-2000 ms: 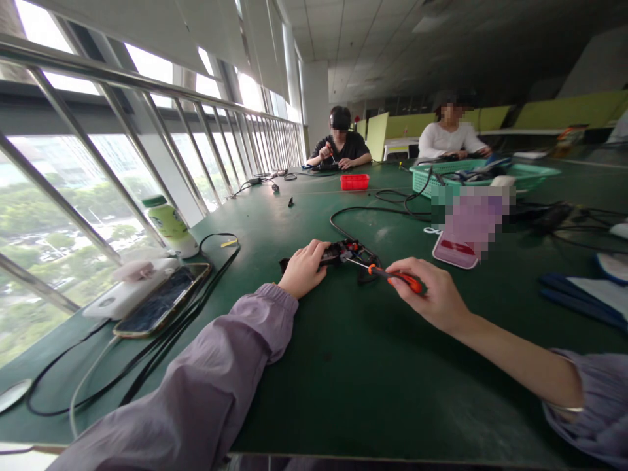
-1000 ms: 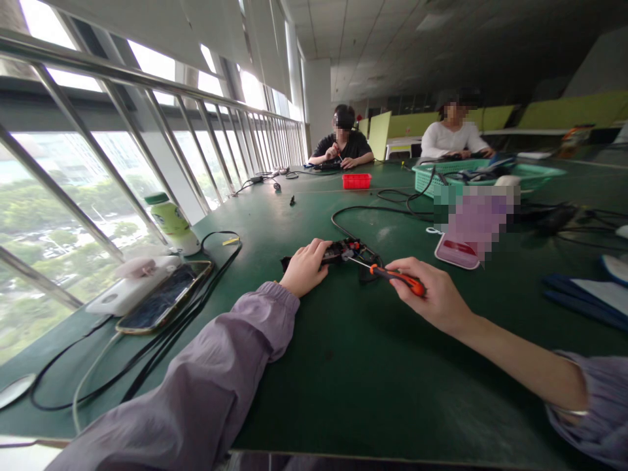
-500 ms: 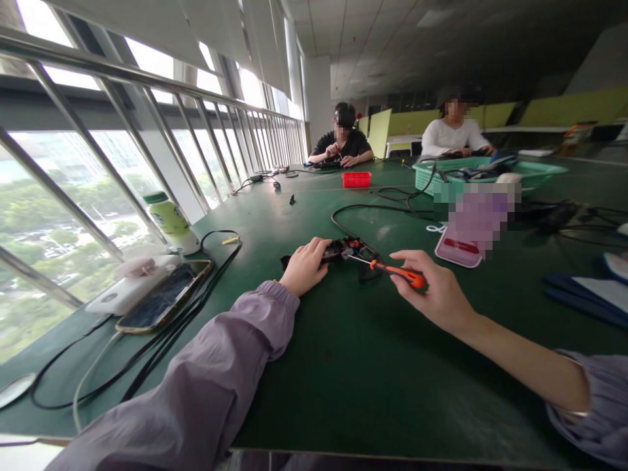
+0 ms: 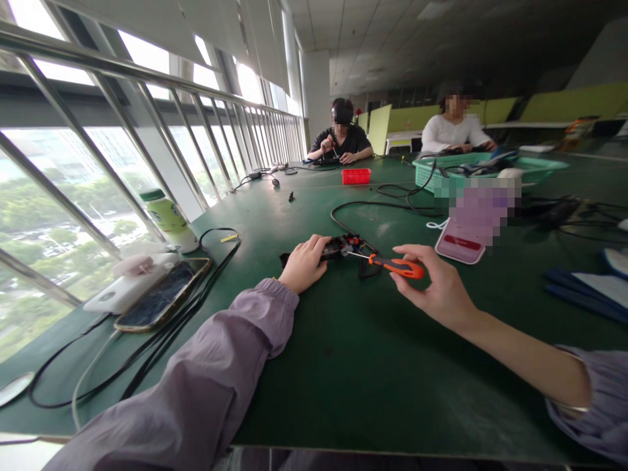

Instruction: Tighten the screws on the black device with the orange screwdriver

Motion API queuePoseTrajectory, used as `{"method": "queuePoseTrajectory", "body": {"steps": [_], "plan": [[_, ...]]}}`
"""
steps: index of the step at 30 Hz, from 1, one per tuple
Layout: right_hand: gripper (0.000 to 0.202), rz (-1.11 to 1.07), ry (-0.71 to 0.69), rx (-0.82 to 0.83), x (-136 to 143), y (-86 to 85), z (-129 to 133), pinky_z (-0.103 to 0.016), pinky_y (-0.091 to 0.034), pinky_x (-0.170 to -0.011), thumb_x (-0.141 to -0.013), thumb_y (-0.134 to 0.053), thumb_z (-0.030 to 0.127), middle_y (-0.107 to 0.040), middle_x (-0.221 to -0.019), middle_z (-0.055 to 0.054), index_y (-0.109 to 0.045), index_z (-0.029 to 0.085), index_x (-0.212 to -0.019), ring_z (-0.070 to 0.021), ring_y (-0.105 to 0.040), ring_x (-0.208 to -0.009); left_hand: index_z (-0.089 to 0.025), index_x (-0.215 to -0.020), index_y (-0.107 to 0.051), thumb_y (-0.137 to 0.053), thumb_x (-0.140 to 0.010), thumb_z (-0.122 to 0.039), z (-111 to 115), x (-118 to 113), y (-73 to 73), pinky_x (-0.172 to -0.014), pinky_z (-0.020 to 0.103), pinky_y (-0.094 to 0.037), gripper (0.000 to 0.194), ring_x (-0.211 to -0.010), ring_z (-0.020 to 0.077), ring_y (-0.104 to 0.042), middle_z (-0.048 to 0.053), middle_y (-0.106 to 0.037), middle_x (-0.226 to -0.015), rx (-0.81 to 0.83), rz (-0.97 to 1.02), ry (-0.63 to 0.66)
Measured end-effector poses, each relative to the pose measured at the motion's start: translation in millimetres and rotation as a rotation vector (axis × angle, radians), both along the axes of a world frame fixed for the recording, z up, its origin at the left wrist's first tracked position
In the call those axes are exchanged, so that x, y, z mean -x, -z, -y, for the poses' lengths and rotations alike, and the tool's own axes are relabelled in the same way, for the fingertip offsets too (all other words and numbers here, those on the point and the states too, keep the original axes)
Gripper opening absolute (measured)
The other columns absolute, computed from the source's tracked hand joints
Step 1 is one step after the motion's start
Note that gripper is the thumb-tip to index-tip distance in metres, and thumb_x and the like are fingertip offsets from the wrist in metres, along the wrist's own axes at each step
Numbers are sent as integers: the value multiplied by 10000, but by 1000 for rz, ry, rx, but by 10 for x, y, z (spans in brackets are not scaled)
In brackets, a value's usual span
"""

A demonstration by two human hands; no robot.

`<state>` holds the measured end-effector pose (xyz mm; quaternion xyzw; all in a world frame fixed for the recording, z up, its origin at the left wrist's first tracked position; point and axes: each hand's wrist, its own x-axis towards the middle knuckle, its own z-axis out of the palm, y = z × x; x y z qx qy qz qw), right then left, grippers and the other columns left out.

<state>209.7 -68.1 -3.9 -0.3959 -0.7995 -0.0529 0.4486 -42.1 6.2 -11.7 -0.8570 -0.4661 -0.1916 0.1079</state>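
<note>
My left hand [image 4: 305,263] is closed over a black corded device [image 4: 338,248], pressing it to the green table. The device's inner parts lie exposed at its right end, with small red and blue bits and a black cable. An orange and black screwdriver [image 4: 398,265] slants slightly down to the right, its metal tip touching or very near those parts. Around its handle, the thumb and fingers of my right hand [image 4: 436,281] form a loose pinch. The exact spot under the tip is too small to make out.
At left lie a phone [image 4: 164,294], a white power bank [image 4: 127,288], cables and a green bottle [image 4: 169,219]. A pink phone [image 4: 461,241] and a green basket [image 4: 540,171] stand right. Farther off are a red tray [image 4: 356,176] and two people.
The screwdriver handle has turned a little in my right hand, and its thumb and finger sit slightly differently. My left hand stays on the device.
</note>
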Motion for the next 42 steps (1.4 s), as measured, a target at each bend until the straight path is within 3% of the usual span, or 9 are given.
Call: {"method": "queuePoseTrajectory", "body": {"steps": [3, 9, 15, 19, 22, 28, 35, 42], "plan": [[277, -3, -8, -44, 1, 1, -9, -282, -504, -683, -799, -553, 241, -642, -919, -42, -489, 215, -1068, -170, -638, -783, -188, -1249, -383, -473, -764, -168, -3, 5, 8, -880, 338, -436, 494, -1046, 215, -540, 74, -494, -1183, -4, 2, -2], [163, 102, -17, 82, 14, -1, 6, -271, -489, -610, -838, -510, 289, -649, -773, -4, -530, 224, -986, -147, -618, -655, -210, -1255, -383, -477, -768, -172, -6, 11, 18, -889, 339, -432, 498, -1056, 211, -532, 67, -493, -1178, -4, 18, 3], [282, -34, 2, -37, -6, 11, -18, -303, -507, -715, -804, -540, 252, -640, -954, -51, -487, 217, -1078, -181, -640, -820, -228, -1260, -420, -500, -762, -209, -8, 5, 7, -908, 351, -413, 504, -1027, 217, -543, 57, -530, -1130, -18, 39, -42], [175, 85, -4, 81, 4, -5, 1, -294, -496, -638, -827, -524, 301, -650, -791, -15, -528, 225, -985, -170, -632, -700, -217, -1279, -409, -485, -770, -209, 0, 1, -4, -876, 368, -418, 515, -991, 228, -556, 57, -566, -1059, 8, 20, -61], [162, 103, -4, 124, 9, -7, 15, -289, -493, -633, -849, -494, 313, -656, -776, -12, -539, 229, -980, -167, -630, -692, -211, -1276, -402, -480, -771, -196, 15, 10, -8, -872, 359, -415, 511, -1014, 226, -542, 63, -562, -1086, 8, 17, -48], [278, -44, 10, -45, 9, 25, 2, -295, -500, -708, -799, -548, 258, -637, -960, -62, -512, 211, -1071, -187, -633, -819, -194, -1275, -387, -473, -788, -211, 29, 46, 18, -891, 327, -406, 494, -1041, 208, -530, 62, -553, -1136, 17, 7, -19], [167, 53, -14, 47, -3, 40, -1, -293, -481, -590, -826, -529, 312, -659, -782, -22, -555, 222, -965, -181, -640, -687, -166, -1304, -357, -472, -815, -276, 5, 41, 52, -901, 342, -400, 515, -1051, 218, -521, 79, -541, -1152, -3, -5, 0], [283, -47, 30, -72, 3, 25, -4, -316, -510, -716, -789, -567, 260, -651, -956, -57, -521, 222, -1066, -197, -644, -816, -196, -1270, -403, -475, -808, -261, -4, 39, 44, -906, 351, -396, 472, -1050, 220, -517, 73, -525, -1151, 7, -25, -8]]}}
